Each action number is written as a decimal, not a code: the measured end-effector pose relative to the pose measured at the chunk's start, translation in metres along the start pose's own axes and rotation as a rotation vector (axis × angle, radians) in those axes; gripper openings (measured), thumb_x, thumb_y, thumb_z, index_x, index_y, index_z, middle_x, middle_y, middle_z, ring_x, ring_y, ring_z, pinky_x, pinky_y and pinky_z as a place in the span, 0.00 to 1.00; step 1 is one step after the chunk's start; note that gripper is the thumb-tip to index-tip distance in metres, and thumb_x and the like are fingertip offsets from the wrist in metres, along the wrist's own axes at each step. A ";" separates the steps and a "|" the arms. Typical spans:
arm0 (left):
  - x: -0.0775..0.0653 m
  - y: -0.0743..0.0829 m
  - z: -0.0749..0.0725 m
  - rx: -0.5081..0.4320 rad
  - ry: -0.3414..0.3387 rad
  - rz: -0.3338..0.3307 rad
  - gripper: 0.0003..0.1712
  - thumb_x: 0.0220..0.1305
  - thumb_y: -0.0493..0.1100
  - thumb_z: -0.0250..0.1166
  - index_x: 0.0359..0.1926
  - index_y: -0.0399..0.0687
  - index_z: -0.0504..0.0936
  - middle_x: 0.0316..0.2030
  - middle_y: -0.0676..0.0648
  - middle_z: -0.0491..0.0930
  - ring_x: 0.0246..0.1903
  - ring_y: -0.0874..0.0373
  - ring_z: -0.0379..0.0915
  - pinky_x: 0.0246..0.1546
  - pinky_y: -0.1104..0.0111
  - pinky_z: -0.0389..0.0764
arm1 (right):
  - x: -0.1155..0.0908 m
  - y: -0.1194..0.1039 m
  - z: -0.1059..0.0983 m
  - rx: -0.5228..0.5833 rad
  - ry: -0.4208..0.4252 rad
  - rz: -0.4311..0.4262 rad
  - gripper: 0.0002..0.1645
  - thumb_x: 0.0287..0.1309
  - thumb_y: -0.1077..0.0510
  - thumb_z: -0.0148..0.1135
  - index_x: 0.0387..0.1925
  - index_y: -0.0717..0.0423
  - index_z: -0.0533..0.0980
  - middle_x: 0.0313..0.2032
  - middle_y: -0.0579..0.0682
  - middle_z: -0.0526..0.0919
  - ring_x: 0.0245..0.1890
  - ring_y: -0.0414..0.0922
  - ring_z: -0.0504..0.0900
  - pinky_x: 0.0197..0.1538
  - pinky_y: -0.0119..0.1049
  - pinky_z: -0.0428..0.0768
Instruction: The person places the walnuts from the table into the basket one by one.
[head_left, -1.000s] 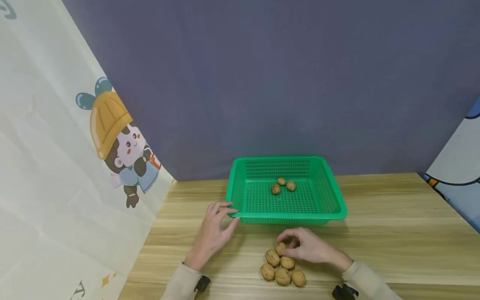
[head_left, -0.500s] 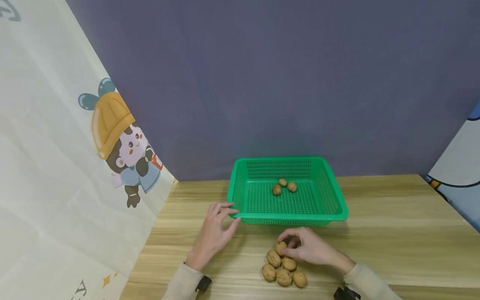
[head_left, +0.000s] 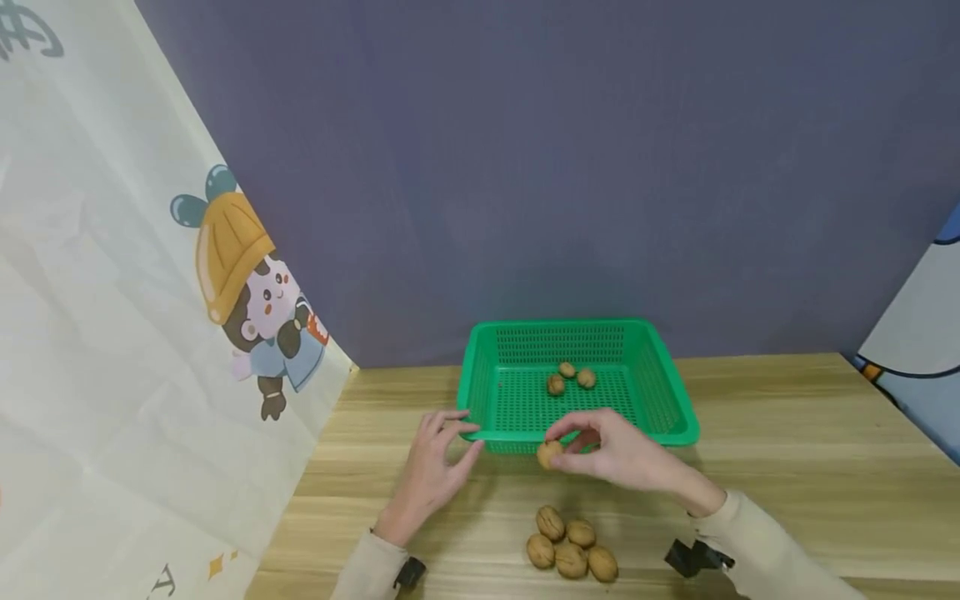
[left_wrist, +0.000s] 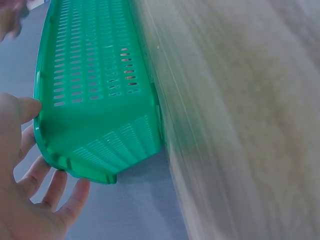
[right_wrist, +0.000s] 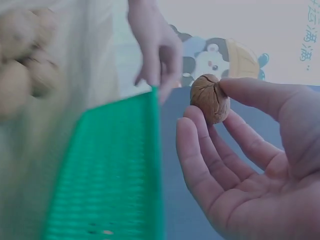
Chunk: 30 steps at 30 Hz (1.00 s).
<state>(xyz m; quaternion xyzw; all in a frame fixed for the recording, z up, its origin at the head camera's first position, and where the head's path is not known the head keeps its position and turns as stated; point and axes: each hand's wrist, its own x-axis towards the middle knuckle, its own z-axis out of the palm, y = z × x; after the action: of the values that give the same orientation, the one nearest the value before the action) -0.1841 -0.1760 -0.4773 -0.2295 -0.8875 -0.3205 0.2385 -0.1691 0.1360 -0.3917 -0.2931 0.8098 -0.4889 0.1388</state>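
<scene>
A dark backdrop [head_left: 540, 167], cartoon-printed sheet [head_left: 112, 292] and wood-grain table [head_left: 787, 467] suggest a screened-off booth.

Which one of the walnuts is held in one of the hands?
The walnut pinched by the right hand, off the table; three others lie inside the green basket, five others rest on the table.

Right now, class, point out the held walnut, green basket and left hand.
Held walnut [right_wrist: 209, 100]: right wrist view, middle of shell.
Green basket [head_left: 558, 343]: head view, far inner wall.
Left hand [head_left: 431, 471]: head view, back of hand.
</scene>
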 end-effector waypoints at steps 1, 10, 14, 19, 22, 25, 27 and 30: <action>0.000 0.000 -0.001 0.001 0.003 0.001 0.11 0.67 0.46 0.75 0.48 0.49 0.90 0.58 0.42 0.85 0.61 0.47 0.76 0.63 0.48 0.82 | 0.005 -0.004 -0.005 -0.015 0.004 -0.009 0.18 0.70 0.50 0.71 0.56 0.53 0.84 0.52 0.53 0.89 0.44 0.41 0.90 0.44 0.35 0.88; -0.003 0.001 -0.005 -0.002 -0.021 -0.005 0.12 0.67 0.46 0.75 0.49 0.48 0.90 0.58 0.41 0.85 0.61 0.46 0.76 0.63 0.47 0.81 | 0.053 -0.030 -0.041 -0.045 0.091 0.063 0.25 0.70 0.46 0.71 0.61 0.54 0.82 0.57 0.55 0.87 0.43 0.47 0.91 0.48 0.45 0.88; -0.004 0.000 -0.005 -0.007 -0.022 -0.003 0.12 0.68 0.46 0.75 0.49 0.49 0.90 0.58 0.41 0.85 0.61 0.46 0.76 0.62 0.48 0.82 | 0.074 -0.032 -0.052 -0.097 0.176 0.132 0.31 0.69 0.40 0.71 0.65 0.51 0.79 0.63 0.55 0.84 0.46 0.48 0.87 0.45 0.44 0.84; -0.004 -0.001 -0.006 -0.004 -0.015 0.017 0.12 0.68 0.46 0.74 0.49 0.48 0.90 0.58 0.41 0.85 0.61 0.47 0.76 0.62 0.49 0.82 | 0.095 -0.025 -0.062 -0.075 0.225 0.187 0.33 0.71 0.41 0.68 0.69 0.52 0.76 0.69 0.58 0.79 0.57 0.55 0.85 0.62 0.55 0.82; -0.004 -0.001 -0.006 -0.006 -0.011 0.024 0.13 0.68 0.46 0.74 0.49 0.47 0.90 0.58 0.41 0.85 0.60 0.46 0.76 0.61 0.48 0.82 | 0.107 -0.017 -0.066 -0.011 0.228 0.208 0.32 0.72 0.43 0.68 0.69 0.54 0.76 0.71 0.58 0.77 0.50 0.54 0.88 0.62 0.55 0.83; -0.004 -0.001 -0.007 -0.006 -0.012 0.027 0.12 0.68 0.46 0.75 0.49 0.48 0.90 0.58 0.41 0.85 0.60 0.47 0.76 0.61 0.48 0.82 | 0.120 -0.006 -0.068 0.025 0.245 0.218 0.32 0.73 0.45 0.67 0.70 0.55 0.75 0.71 0.59 0.77 0.51 0.53 0.88 0.61 0.52 0.85; -0.004 -0.001 -0.007 -0.003 -0.016 0.026 0.12 0.69 0.46 0.74 0.49 0.49 0.90 0.59 0.41 0.85 0.61 0.47 0.76 0.62 0.49 0.82 | 0.127 0.004 -0.069 0.048 0.258 0.219 0.33 0.74 0.47 0.66 0.72 0.58 0.73 0.72 0.60 0.76 0.54 0.56 0.87 0.61 0.51 0.85; -0.005 -0.001 -0.007 0.002 -0.029 0.023 0.12 0.69 0.47 0.74 0.50 0.50 0.90 0.59 0.42 0.84 0.61 0.48 0.75 0.62 0.50 0.82 | 0.135 0.019 -0.070 0.077 0.270 0.223 0.34 0.76 0.49 0.65 0.74 0.62 0.71 0.72 0.63 0.75 0.60 0.62 0.84 0.63 0.51 0.85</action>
<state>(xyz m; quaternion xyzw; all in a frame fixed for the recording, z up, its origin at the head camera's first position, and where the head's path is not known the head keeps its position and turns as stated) -0.1793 -0.1830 -0.4756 -0.2440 -0.8884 -0.3136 0.2297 -0.3181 0.1102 -0.3660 -0.1276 0.8294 -0.5358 0.0935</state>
